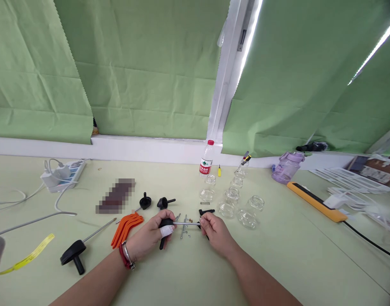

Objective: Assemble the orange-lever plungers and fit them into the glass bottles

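Left fingers (162, 215) pinch a black knob (166, 222), right fingers (209, 221) its rod (186, 223), held between them; a slipping grip could scatter the metal pins (182, 232) lying between the fingers.

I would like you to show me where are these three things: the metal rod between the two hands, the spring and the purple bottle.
Rod (186, 223): head view, middle of its bare shaft.
Spring (205, 203): head view, middle of its coils.
Purple bottle (286, 169): head view, its body.
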A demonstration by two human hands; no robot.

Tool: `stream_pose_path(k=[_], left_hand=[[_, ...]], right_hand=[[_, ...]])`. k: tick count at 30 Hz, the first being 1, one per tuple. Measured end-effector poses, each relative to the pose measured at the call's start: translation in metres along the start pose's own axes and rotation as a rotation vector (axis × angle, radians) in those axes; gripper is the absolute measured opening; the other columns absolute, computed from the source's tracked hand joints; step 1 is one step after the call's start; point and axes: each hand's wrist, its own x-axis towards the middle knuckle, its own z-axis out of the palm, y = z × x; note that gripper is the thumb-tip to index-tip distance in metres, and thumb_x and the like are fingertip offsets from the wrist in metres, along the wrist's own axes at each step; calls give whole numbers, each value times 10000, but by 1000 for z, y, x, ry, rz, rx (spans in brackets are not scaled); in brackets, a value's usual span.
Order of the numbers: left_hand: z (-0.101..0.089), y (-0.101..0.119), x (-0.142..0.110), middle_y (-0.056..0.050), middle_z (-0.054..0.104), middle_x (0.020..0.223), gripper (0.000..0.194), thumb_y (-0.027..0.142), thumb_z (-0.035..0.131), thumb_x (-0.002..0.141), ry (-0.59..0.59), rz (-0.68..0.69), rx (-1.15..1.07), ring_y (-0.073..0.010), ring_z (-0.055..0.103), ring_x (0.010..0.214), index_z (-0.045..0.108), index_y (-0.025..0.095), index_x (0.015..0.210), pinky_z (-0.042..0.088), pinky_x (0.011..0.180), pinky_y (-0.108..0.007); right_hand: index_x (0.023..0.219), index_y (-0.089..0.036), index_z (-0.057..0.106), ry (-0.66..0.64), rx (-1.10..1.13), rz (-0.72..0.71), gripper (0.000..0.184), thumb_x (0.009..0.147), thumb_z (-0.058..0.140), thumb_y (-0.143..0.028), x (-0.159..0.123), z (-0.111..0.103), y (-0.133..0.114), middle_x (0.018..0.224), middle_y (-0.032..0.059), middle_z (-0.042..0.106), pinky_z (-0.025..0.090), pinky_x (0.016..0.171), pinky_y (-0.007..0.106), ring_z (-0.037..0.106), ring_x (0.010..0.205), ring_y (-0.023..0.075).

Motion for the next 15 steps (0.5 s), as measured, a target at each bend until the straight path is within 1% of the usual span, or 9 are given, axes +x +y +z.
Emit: stream_pose_path(k=[6,11,15], left_hand=[[1,2,1,45,521,687,218,330,542,846,10,7,-19,-98,474,539,419,216,985,421,515,-246],[2,2,0,47,520,675,218,334,541,846,5,7,-7,-96,472,529,415,215,979,413,509,-242],[1,1,-1,58,512,651,211,343,529,858,-5,14,23,-94,472,519,415,217,984,399,514,-238]], right_hand=[[725,-201,467,-15,72,22,246,873,463,-397,0,0,0,598,-35,441,314,537,233,367,556,123],[691,-196,471,-6,-29,-8,240,873,442,-350,0,-1,0,598,-20,484,322,565,242,391,574,131],[678,-196,461,-17,-53,-6,247,877,417,-335,-1,-1,-1,592,-16,506,333,582,245,409,579,135]])
